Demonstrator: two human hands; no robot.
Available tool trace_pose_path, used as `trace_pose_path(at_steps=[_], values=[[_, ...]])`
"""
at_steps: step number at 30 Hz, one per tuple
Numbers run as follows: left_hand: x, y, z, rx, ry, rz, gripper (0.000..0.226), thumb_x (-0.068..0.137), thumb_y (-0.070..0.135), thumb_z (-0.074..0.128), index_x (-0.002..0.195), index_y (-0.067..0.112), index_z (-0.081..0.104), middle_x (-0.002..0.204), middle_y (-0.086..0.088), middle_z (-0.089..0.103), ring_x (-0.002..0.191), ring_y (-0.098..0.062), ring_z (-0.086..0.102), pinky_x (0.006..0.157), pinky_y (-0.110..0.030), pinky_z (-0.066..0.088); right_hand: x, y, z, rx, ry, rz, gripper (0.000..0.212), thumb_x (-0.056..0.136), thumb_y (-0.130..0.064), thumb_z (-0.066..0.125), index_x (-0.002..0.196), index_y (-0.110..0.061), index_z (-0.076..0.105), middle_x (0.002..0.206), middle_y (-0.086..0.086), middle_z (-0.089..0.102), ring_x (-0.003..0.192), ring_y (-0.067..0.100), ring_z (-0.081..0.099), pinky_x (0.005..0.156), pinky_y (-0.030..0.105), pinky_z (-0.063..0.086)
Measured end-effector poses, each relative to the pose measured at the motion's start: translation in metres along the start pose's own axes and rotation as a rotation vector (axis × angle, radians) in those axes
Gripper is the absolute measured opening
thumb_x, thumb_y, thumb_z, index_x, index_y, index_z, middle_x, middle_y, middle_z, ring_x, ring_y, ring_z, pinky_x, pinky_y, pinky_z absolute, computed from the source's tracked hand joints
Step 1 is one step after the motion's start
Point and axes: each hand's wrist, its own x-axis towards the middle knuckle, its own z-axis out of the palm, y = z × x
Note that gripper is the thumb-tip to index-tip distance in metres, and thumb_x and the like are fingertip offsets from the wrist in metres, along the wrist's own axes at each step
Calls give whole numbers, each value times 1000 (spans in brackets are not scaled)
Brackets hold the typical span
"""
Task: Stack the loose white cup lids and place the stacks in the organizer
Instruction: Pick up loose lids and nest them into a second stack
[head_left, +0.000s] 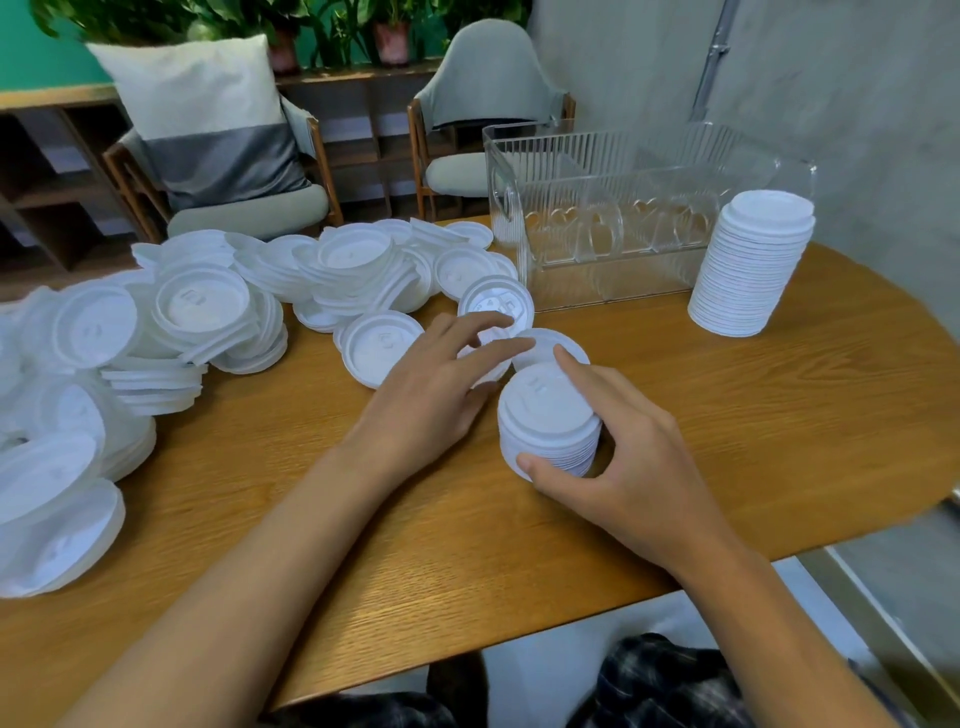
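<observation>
From where I stand, the right hand is clamped on a short stack of lids at the middle of the frame, thumb low on its side and forefinger laid across the top. The stack stands upright on the wooden table.

The left hand is just to its left, fingers stretched over a loose lid that lies flat, touching or nearly touching the stack's upper-left edge. I cannot tell whether that lid is pinched or only pressed, since the thumb is hidden. It is plainly the left hand's lid to bring over, a short way right and onto the top.

The heap of loose lids spreads across the left of the frame. The clear ribbed organizer sits at upper right, nearer the right hand, and I see no lids inside it. A tall finished stack stands on the table by its right end.
</observation>
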Motion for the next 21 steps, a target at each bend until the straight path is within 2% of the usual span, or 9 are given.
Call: trace_pose_path(at_steps=[4, 7, 10, 12, 13, 17, 19, 21], values=[[13, -3, 10, 58, 6, 42, 37, 91, 15, 73, 128, 20, 73, 145, -7, 58, 117, -27, 54, 89, -44, 52, -1, 3, 2, 10, 9, -14, 92, 82, -39, 87, 159, -28, 40, 145, -19, 50, 137, -7, 42, 107, 5, 34], [21, -2, 15, 39, -1, 51, 24, 92, 21, 68, 114, 18, 78, 144, -7, 60, 126, -28, 52, 91, -48, 51, -1, 4, 2, 4, 0, -24, 94, 82, -48, 85, 161, -31, 37, 145, -21, 48, 138, -4, 42, 108, 9, 38], [28, 0, 19, 48, -95, 114, 26, 94, 20, 74, 119, 24, 77, 149, -2, 56, 135, -26, 46, 101, -38, 38, 0, 6, 2, 6, 3, -36, 94, 82, -52, 83, 161, -32, 36, 146, -21, 47, 140, -2, 42, 111, 15, 40], [30, -2, 21, 29, -129, 108, 25, 94, 21, 76, 119, 26, 78, 146, 1, 59, 135, -23, 46, 100, -27, 26, 1, 6, 2, 9, 9, -45, 93, 82, -50, 84, 160, -31, 37, 146, -19, 49, 141, 0, 43, 111, 18, 40], [30, -3, 21, -6, -133, 75, 23, 95, 20, 74, 118, 25, 78, 143, 3, 61, 133, -20, 47, 99, -25, 26, 1, 7, 3, 5, 12, -46, 92, 83, -49, 84, 160, -30, 38, 146, -18, 49, 140, 1, 44, 111, 17, 40], [27, -2, 15, -305, -26, -161, 12, 100, 19, 70, 110, 17, 76, 121, 9, 73, 117, -7, 62, 100, -29, 48, 0, 8, 5, -6, 20, -45, 93, 83, -49, 85, 160, -24, 40, 144, -14, 51, 137, 1, 46, 109, 15, 41], [26, 1, 6, -453, 27, -273, 10, 102, 22, 69, 108, 18, 75, 106, 12, 75, 108, -5, 68, 98, -25, 51, 1, 8, 5, -15, 21, -51, 93, 83, -54, 83, 159, -22, 41, 146, -14, 50, 138, 2, 46, 108, 15, 41], [26, 4, -2, -597, 65, -357, 8, 104, 23, 65, 108, 19, 71, 101, 12, 74, 104, -7, 69, 94, -22, 52, 1, 6, 5, -16, 21, -46, 92, 84, -57, 80, 159, -22, 41, 145, -15, 49, 137, 1, 46, 107, 12, 40]])
